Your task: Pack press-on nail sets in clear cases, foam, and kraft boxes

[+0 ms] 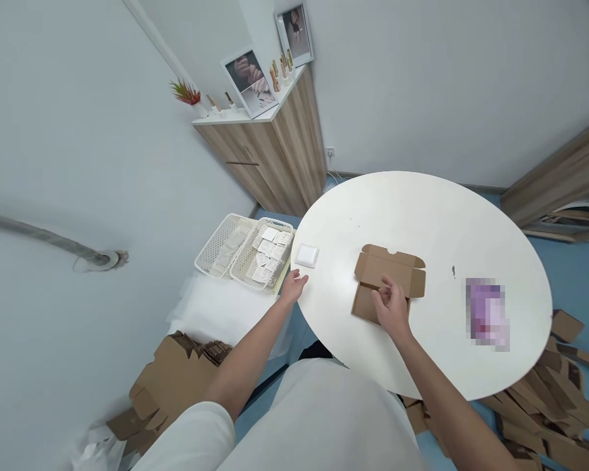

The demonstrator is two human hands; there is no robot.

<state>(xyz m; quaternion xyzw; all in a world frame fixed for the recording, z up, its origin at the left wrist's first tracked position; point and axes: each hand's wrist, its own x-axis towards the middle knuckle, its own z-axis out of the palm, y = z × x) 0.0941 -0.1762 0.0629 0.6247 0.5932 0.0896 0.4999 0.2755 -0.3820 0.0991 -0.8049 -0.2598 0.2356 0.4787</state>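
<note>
On the white round table lies a brown cardboard mailer box point(391, 269) with its lid folded open and away from me. Over the box's tray is my right hand point(393, 306), fingers curled in toward the thumb; whether anything is between them is too small to tell. My left hand point(293, 286) reaches to the table's left edge, fingers stretched out and apart, holding nothing. Just beyond its fingertips sits a small white padded packet point(307, 256), which the hand does not visibly touch.
Left of the table stand two white plastic baskets point(232, 280), one with paper slips. Flat cardboard boxes point(177, 373) are stacked at lower left; more cardboard point(554, 399) lies at right on the floor. A blurred purple item point(487, 313) rests on the table's right.
</note>
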